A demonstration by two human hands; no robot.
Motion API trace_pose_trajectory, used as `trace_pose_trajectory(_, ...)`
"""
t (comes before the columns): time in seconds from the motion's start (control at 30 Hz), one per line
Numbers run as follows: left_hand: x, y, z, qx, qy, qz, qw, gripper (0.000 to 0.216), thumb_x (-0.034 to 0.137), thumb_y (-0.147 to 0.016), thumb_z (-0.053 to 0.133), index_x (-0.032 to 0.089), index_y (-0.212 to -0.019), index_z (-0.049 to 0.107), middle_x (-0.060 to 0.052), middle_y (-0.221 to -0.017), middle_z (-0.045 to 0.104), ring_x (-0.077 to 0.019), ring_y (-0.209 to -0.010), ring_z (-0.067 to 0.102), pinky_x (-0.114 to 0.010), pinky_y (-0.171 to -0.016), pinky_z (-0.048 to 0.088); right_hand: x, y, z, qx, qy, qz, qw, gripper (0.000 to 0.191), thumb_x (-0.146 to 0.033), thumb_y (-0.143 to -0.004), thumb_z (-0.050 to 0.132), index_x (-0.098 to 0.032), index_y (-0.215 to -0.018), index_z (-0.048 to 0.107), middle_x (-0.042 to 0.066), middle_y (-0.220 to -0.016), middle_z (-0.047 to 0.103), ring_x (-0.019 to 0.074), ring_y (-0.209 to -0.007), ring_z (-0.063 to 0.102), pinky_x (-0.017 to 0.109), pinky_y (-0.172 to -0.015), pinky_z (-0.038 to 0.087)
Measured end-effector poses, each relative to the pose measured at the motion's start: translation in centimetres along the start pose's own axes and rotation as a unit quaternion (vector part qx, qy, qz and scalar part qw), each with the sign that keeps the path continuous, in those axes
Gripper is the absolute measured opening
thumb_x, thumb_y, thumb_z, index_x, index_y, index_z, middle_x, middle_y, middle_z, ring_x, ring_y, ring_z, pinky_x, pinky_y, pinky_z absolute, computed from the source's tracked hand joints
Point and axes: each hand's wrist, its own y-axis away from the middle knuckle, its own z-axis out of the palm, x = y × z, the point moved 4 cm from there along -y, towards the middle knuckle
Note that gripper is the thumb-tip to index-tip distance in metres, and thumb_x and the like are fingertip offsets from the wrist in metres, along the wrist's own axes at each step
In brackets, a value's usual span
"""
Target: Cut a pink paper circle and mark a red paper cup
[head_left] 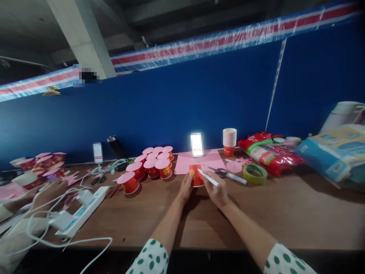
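My left hand (185, 187) is closed round the left side of a red paper cup (196, 175) standing on the brown table (176, 220). My right hand (218, 192) is just right of the cup and grips a white pen-like stick (208, 178) whose tip reaches the cup. Behind the cup lies a pink paper sheet (199, 159).
Several red cups with pink lids (155, 163) stand at left centre. Scissors (218, 171), a green tape roll (254, 174), a stack of paper cups (229, 140) and red cup packages (268, 154) lie to the right. A white power strip (81, 213) with cables and another person's hand (48, 194) are at left.
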Motion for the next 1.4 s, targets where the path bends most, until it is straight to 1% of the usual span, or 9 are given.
trace_pose_trajectory(0.2, -0.06, -0.13, -0.03, -0.009, -0.003, 0.017, 1.0, 0.034, 0.04, -0.076, 0.06, 0.016, -0.1, 0.061, -0.008, -0.099, 0.066, -0.0203, -0.089, 0.061, -0.033, -0.082, 0.046, 0.13, 0.21, 0.05, -0.003, 0.0, 0.002, 1.0, 0.019, -0.021, -0.087, 0.047, -0.018, -0.099, 0.061, 0.008, -0.09, 0.067, 0.0186, -0.083, 0.064, 0.032, -0.076, 0.052)
trace_pose_trajectory(0.33, -0.14, -0.13, -0.05, -0.001, -0.008, 0.006, 1.0, 0.036, 0.041, -0.076, 0.059, 0.015, -0.101, 0.06, -0.008, -0.096, 0.066, -0.0198, -0.085, 0.061, -0.032, -0.078, 0.047, -0.11, 0.21, -0.01, -0.005, -0.001, -0.002, 1.0, 0.019, -0.023, -0.087, 0.047, -0.017, -0.099, 0.061, 0.009, -0.089, 0.067, 0.0184, -0.08, 0.064, 0.032, -0.074, 0.052)
trace_pose_trajectory(0.47, 0.17, 0.13, 0.24, 0.01, -0.003, -0.002, 1.0, 0.038, 0.042, -0.072, 0.063, 0.015, -0.099, 0.061, -0.007, -0.095, 0.066, -0.0204, -0.085, 0.061, -0.032, -0.079, 0.046, -0.19, 0.12, -0.01, -0.009, 0.003, -0.007, 1.0, 0.021, -0.026, -0.088, 0.046, -0.018, -0.099, 0.062, 0.009, -0.09, 0.067, 0.0194, -0.083, 0.064, 0.033, -0.075, 0.053)
trace_pose_trajectory(0.57, 0.46, 0.31, 0.49, 0.006, -0.009, -0.001, 1.0, 0.039, 0.043, -0.072, 0.063, 0.015, -0.099, 0.062, -0.008, -0.096, 0.066, -0.0218, -0.088, 0.061, -0.033, -0.082, 0.045, -0.08, 0.06, -0.01, -0.011, 0.001, 0.002, 1.0, 0.021, -0.026, -0.088, 0.045, -0.018, -0.098, 0.062, 0.008, -0.087, 0.067, 0.0193, -0.082, 0.064, 0.032, -0.074, 0.053)
trace_pose_trajectory(0.73, 0.59, 0.32, 0.6, -0.009, -0.006, 0.004, 1.0, 0.04, 0.044, -0.074, 0.06, 0.015, -0.102, 0.061, -0.009, -0.102, 0.065, -0.0234, -0.093, 0.06, -0.036, -0.084, 0.044, 0.05, 0.01, -0.3, 0.025, 0.011, 0.008, 1.0, 0.021, -0.027, -0.088, 0.045, -0.018, -0.096, 0.062, 0.008, -0.086, 0.067, 0.0195, -0.079, 0.064, 0.033, -0.074, 0.053)
trace_pose_trajectory(0.83, 0.51, 0.28, 0.51, -0.004, -0.004, 0.002, 1.0, 0.04, 0.044, -0.073, 0.061, 0.016, -0.102, 0.061, -0.009, -0.104, 0.065, -0.0235, -0.094, 0.06, -0.035, -0.085, 0.044, 0.06, 0.03, -0.27, 0.019, 0.016, 0.007, 1.0, 0.021, -0.026, -0.088, 0.045, -0.018, -0.098, 0.062, 0.009, -0.088, 0.067, 0.0195, -0.081, 0.064, 0.033, -0.075, 0.053)
trace_pose_trajectory(1.07, -0.08, -0.13, -0.15, 0.01, -0.015, 0.006, 1.0, 0.038, 0.042, -0.074, 0.061, 0.015, -0.1, 0.061, -0.008, -0.094, 0.066, -0.0193, -0.083, 0.062, -0.031, -0.078, 0.045, -0.11, 0.16, 0.04, -0.003, 0.0, -0.003, 1.0, 0.022, -0.025, -0.088, 0.046, -0.018, -0.101, 0.062, 0.009, -0.091, 0.067, 0.0203, -0.087, 0.063, 0.034, -0.078, 0.052)
trace_pose_trajectory(1.17, -0.18, -0.21, -0.21, 0.001, -0.016, 0.007, 1.0, 0.037, 0.043, -0.075, 0.06, 0.015, -0.1, 0.061, -0.008, -0.094, 0.066, -0.0184, -0.081, 0.061, -0.03, -0.076, 0.045, -0.19, 0.1, 0.05, 0.001, 0.003, -0.006, 1.0, 0.023, -0.027, -0.088, 0.046, -0.018, -0.101, 0.062, 0.009, -0.092, 0.067, 0.0202, -0.085, 0.064, 0.034, -0.077, 0.053)
trace_pose_trajectory(1.4, -0.05, -0.05, -0.15, 0.009, -0.021, 0.002, 1.0, 0.04, 0.044, -0.073, 0.061, 0.016, -0.101, 0.061, -0.007, -0.094, 0.066, -0.0199, -0.083, 0.061, -0.032, -0.077, 0.046, -0.2, 0.09, 0.18, -0.005, -0.004, -0.01, 1.0, 0.022, -0.025, -0.088, 0.045, -0.018, -0.101, 0.062, 0.009, -0.094, 0.067, 0.0193, -0.085, 0.064, 0.033, -0.077, 0.053)
